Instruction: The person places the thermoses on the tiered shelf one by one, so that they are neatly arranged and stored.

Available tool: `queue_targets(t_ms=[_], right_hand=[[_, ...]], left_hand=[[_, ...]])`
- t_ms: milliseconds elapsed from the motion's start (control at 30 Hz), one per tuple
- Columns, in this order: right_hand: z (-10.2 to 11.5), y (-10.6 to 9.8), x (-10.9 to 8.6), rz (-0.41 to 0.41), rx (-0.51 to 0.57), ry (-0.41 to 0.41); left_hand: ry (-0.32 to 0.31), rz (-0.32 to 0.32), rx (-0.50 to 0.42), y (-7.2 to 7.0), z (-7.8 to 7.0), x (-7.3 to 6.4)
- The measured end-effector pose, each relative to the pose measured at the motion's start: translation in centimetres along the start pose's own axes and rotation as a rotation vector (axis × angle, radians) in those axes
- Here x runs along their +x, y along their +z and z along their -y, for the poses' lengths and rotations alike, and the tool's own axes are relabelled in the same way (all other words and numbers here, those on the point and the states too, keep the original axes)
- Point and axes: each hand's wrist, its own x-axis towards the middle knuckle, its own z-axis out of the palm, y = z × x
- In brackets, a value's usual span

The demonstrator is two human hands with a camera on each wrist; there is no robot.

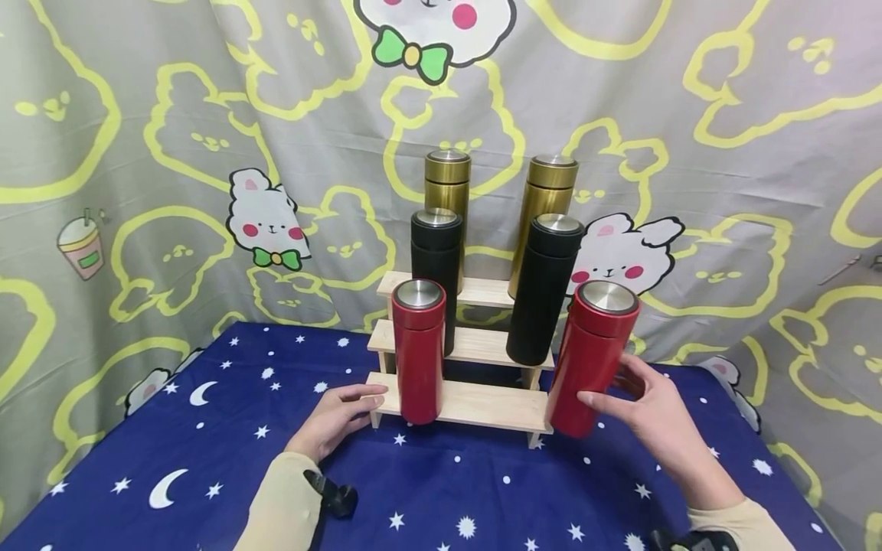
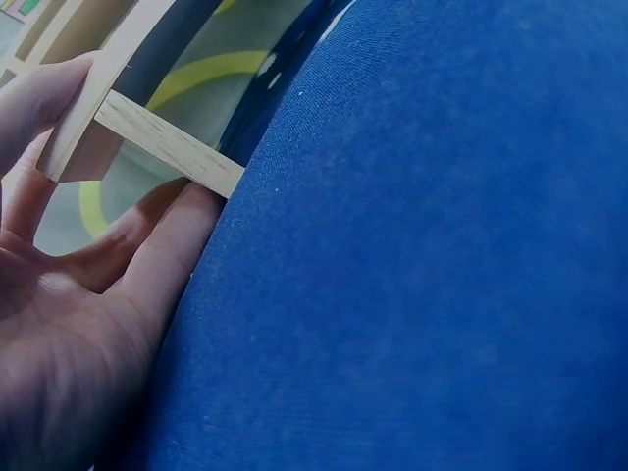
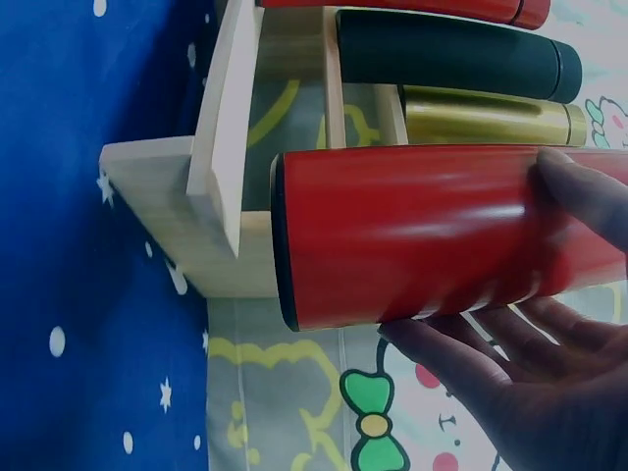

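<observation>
A three-tier wooden stand (image 1: 492,405) carries flasks on its steps. My right hand (image 1: 658,409) grips a red thermos flask (image 1: 596,352) with a steel-topped lid, thumb on one side and fingers round the other. That flask is tilted in the head view, by the right end of the lowest step; in the right wrist view its dark base (image 3: 285,245) is apart from the step. At the step's left end, my left hand (image 1: 341,417) holds the wood, its thumb (image 2: 44,103) against the board and other fingers by the leg (image 2: 167,142). Another red flask (image 1: 420,356) stands on the lowest step's left.
Two black flasks (image 1: 544,295) stand on the middle step, and two gold flasks (image 1: 448,180) on the top one. A dark blue cloth (image 1: 234,444) with stars and moons covers the table. Behind hangs a grey curtain (image 1: 358,153) with cartoon prints.
</observation>
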Motion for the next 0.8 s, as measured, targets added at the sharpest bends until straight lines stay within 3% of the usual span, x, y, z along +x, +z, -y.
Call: queue_targets(t_ms=[800], right_hand=[[-0.2, 4.9, 1.7, 0.017, 0.148, -0.035]], left_hand=[[0.001, 0.019, -0.001, -0.1, 0.2, 0.2]])
